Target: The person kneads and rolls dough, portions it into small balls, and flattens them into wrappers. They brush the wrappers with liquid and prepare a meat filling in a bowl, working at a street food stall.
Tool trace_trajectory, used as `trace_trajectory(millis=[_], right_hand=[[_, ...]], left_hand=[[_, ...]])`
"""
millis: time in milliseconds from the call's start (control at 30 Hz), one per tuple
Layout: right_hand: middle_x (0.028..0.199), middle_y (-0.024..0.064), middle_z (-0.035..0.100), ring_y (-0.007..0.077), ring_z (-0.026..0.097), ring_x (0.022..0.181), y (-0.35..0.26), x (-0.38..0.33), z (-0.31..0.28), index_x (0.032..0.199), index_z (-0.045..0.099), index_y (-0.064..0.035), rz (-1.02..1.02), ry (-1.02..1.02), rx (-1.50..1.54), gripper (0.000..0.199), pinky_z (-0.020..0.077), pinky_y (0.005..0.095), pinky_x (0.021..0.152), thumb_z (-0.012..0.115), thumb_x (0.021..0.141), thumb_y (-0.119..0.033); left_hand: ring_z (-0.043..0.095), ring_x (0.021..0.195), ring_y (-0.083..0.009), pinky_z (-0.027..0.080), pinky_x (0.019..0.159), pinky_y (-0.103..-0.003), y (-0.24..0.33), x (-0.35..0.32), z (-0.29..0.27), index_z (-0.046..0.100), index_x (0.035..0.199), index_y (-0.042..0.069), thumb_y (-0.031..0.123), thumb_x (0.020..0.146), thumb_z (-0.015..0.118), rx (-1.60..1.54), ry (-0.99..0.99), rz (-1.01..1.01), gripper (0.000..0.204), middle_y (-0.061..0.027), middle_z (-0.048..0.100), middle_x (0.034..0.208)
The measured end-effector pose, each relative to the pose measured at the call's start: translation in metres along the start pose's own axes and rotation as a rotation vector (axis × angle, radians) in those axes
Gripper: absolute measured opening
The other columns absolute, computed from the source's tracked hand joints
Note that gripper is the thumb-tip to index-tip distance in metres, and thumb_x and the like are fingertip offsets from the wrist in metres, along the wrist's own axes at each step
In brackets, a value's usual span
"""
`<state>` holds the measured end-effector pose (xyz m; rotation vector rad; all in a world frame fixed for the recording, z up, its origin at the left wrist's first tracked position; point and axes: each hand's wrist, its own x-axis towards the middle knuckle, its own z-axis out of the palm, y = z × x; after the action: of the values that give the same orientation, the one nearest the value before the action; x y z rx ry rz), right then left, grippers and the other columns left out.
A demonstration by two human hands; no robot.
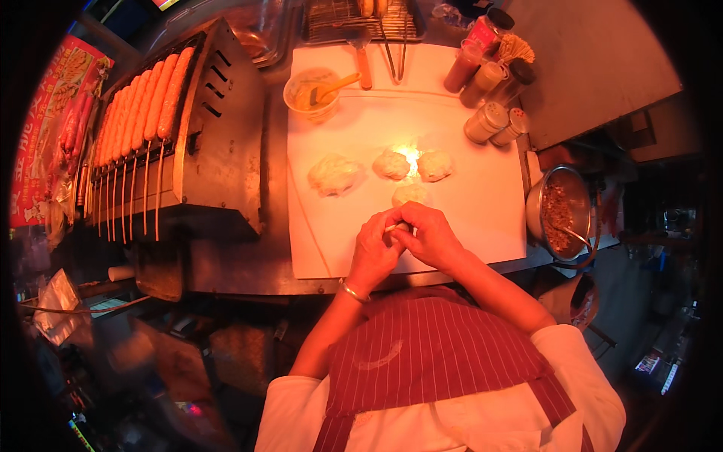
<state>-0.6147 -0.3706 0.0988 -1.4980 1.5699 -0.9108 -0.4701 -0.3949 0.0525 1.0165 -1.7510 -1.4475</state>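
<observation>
In the head view, the left hand [375, 245] and right hand [428, 235] meet over the near part of the white board [474, 218] on the desk [273, 273], their fingers bent together, pinching a pale lump [393, 228] that they mostly cover. The right hand partly hides the nearest dough ball [411, 195]. The wire rack [322, 30] is cut off at the top. A red poster [44, 143] carries printed characters, warped near the rim.
</observation>
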Motion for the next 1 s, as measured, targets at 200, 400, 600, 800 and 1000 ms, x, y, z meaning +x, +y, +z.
trace_trajectory(millis=[200, 400, 600, 800, 1000], right_hand=[[0.09, 0.0117, 0.065, 0.0264, 0.064, 0.082, 0.003, -0.003, -0.01, 0.106, 0.065, -0.0039, 0.001, -0.075, 0.014, 0.03, 0.0509, 0.0355, 0.073, 0.07, 0.077, -0.005], [0.102, 0.0095, 0.063, 0.0259, 0.06, 0.094, -0.001, 0.003, -0.025, 0.127, 0.062, -0.0125, -0.115, -0.073, 0.003, 0.053, 0.05, 0.0352, 0.077, 0.074, 0.076, -0.008], [0.091, 0.0081, 0.063, 0.0213, 0.06, 0.082, 0.02, 0.008, -0.014, 0.121, 0.065, -0.0104, -0.161, -0.228, 0.036, 0.043, 0.0497, 0.0318, 0.072, 0.074, 0.079, -0.008], [0.087, 0.0149, 0.063, 0.0324, 0.062, 0.08, 0.008, 0.01, -0.013, 0.101, 0.064, -0.0036, -0.143, -0.265, -0.044, 0.022, 0.0502, 0.0389, 0.072, 0.07, 0.08, -0.007], [0.086, 0.0165, 0.063, 0.0332, 0.062, 0.08, -0.002, 0.007, -0.014, 0.096, 0.062, -0.0008, -0.09, -0.284, -0.086, 0.019, 0.0501, 0.0396, 0.07, 0.07, 0.08, -0.008]], left_hand=[[0.064, 0.079, -0.0326, 0.051, 0.072, -0.039, -0.011, 0.005, -0.003, 0.063, 0.101, 0.0, 0.007, 0.087, 0.059, 0.072, -0.076, 0.025, 0.016, -0.0162, 0.063, 0.087], [0.066, 0.082, -0.0246, 0.051, 0.072, -0.035, -0.014, 0.009, -0.013, 0.06, 0.112, -0.003, 0.008, 0.089, 0.056, 0.051, -0.187, -0.12, 0.026, -0.0157, 0.065, 0.09], [0.067, 0.091, -0.0254, 0.053, 0.08, -0.034, 0.004, 0.008, -0.007, 0.02, 0.149, -0.004, 0.01, 0.084, 0.068, -0.087, 0.006, 0.011, 0.082, -0.014, 0.068, 0.096], [0.068, 0.092, -0.0272, 0.053, 0.08, -0.035, 0.011, 0.001, -0.015, 0.045, 0.139, 0.002, 0.012, 0.081, 0.071, -0.106, -0.153, -0.153, 0.064, -0.0136, 0.069, 0.096], [0.062, 0.081, -0.0403, 0.049, 0.071, -0.046, 0.004, -0.003, -0.018, 0.065, 0.096, 0.0, 0.02, 0.085, 0.06, 0.181, -0.21, -0.16, 0.023, -0.0242, 0.064, 0.085]])
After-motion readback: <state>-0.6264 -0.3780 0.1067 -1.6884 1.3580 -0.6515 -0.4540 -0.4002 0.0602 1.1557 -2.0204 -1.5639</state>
